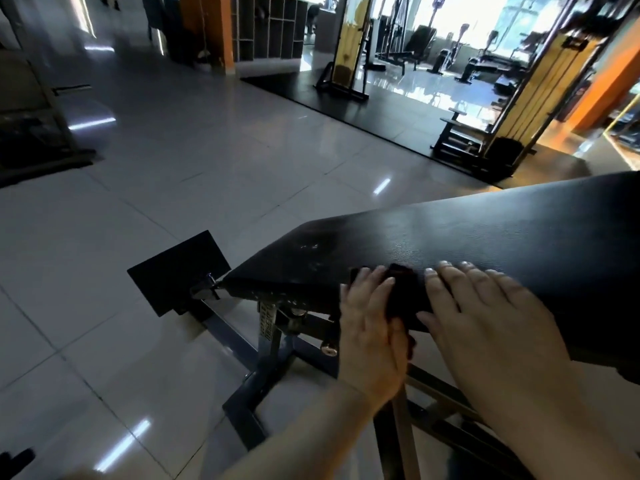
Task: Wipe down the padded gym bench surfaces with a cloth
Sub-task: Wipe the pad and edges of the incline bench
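A black padded bench (467,230) slopes up from the middle of the view to the right edge. Its near left corner shows pale scuffs. A dark cloth (403,289) lies on the near edge of the pad and hangs a little below it. My left hand (370,327) lies over the cloth's left side, fingers straight, thumb along the cloth at the pad's edge. My right hand (485,313) rests flat on the pad just right of the cloth, fingers straight and spread.
The bench's dark metal frame (273,344) runs down to the tiled floor beneath my hands. A flat black plate (180,271) sticks out at the bench's left end. Cable machines (349,46) and other gym gear stand on black matting far behind. Open tiled floor lies to the left.
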A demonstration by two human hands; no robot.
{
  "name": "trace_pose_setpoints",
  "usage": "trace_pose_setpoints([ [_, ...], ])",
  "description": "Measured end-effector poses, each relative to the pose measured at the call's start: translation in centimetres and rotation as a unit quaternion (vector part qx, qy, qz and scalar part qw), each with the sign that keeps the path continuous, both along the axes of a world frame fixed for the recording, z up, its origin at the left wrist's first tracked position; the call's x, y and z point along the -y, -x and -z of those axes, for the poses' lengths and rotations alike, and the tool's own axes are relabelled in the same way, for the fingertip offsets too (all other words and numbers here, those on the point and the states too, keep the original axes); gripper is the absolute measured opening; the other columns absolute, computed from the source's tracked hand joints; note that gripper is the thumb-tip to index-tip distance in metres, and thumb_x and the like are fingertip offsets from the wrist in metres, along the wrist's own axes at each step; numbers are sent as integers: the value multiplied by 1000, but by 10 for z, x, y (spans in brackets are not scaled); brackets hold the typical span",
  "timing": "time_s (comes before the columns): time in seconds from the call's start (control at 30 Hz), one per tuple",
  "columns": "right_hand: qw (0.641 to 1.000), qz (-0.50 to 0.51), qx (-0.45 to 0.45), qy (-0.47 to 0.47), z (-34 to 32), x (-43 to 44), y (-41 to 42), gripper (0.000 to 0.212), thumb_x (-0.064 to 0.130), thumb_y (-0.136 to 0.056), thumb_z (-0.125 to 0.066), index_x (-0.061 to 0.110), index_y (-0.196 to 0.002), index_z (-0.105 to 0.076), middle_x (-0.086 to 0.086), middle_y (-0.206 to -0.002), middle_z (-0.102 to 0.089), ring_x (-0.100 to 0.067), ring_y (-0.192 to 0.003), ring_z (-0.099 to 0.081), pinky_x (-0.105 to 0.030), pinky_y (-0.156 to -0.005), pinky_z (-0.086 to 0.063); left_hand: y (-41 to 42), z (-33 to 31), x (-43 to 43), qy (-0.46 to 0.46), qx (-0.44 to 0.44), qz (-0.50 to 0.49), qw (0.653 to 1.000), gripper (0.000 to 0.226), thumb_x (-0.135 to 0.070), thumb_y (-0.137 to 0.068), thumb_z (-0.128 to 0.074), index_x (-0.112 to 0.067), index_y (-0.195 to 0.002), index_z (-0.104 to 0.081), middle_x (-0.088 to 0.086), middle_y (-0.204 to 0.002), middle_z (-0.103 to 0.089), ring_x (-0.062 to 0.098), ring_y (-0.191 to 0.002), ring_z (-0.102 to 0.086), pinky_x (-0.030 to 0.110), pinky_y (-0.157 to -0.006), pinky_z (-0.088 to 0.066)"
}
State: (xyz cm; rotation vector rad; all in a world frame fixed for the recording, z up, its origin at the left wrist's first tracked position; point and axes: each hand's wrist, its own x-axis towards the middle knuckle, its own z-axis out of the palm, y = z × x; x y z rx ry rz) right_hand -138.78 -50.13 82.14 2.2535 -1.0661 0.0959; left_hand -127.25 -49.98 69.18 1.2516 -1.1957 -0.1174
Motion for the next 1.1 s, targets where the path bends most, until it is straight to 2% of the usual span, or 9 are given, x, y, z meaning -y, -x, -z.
trace_pose_setpoints([
  [0.13,999,-12,6,39,10,8,-10,49,33,-100,-46,-2,-131,-60,-23,-131,-61,-40,-121,-59,-50,-105,-39,-56,40,13,-45,-182,-46,981,53,-18,-100,-34,-44,-146,-25,-23,-156,-19,23,-152,-16,63,-117,-23],
  [0.2,999,-14,4,44,14,10,-14,48,33,-101,-44,-2,-131,-60,-23,-131,-62,-39,-120,-60,-50,-105,-40,-51,29,12,-51,-234,-38,970,48,-18,-102,-32,-35,-147,-30,-28,-154,-19,20,-152,-15,63,-117,-21],
  [0.33,999,-10,13,43,16,9,-22,48,30,-99,-40,-2,-128,-63,-22,-132,-62,-38,-119,-62,-50,-104,-41,-8,-7,-4,10,-75,46,996,45,-16,-96,-37,-14,-141,-42,2,-152,-42,24,-149,-26,54,-123,-7],
  [0.47,999,-8,7,31,8,5,-24,51,32,-97,-41,-1,-128,-64,-20,-134,-62,-36,-122,-61,-50,-106,-39,-32,-12,-3,0,52,77,996,38,-28,-103,-34,-16,-137,-45,1,-146,-48,17,-143,-36,47,-123,-16],
  [0.67,999,29,38,19,9,10,-38,53,37,-98,-38,4,-126,-68,-15,-131,-65,-32,-121,-64,-49,-105,-38,-118,-15,16,-216,-132,129,959,31,-25,-104,-32,-36,-126,-51,-33,-119,-52,-28,-127,-22,53,-121,-22],
  [0.8,997,73,40,-2,12,14,-51,55,39,-97,-38,3,-126,-68,-15,-132,-65,-31,-123,-63,-53,-104,-47,-115,-51,42,-317,63,156,933,47,-26,-106,-30,-15,-152,-35,-1,-159,-33,10,-149,-19,32,-125,-2],
  [0.9,996,90,26,-15,12,13,-56,57,39,-95,-37,2,-128,-67,-16,-133,-64,-31,-124,-62,-52,-106,-43,-101,-65,47,-259,161,237,922,59,-39,-102,-24,-17,-157,-25,-1,-165,-19,9,-151,-11,17,-117,5],
  [1.0,995,98,23,-21,10,14,-56,59,42,-95,-37,3,-129,-66,-15,-134,-64,-30,-125,-61,-50,-106,-37,-114,-65,49,-261,173,271,910,54,-35,-107,-29,-21,-158,-20,-7,-165,-14,4,-149,-8,8,-107,12],
  [1.1,993,115,31,-24,11,18,-64,61,43,-94,-36,2,-126,-68,-16,-130,-65,-30,-123,-63,-50,-106,-37,-127,-58,75,-343,118,273,891,52,-28,-108,-29,-18,-158,-18,-5,-165,-13,7,-150,-6,18,-113,9],
])
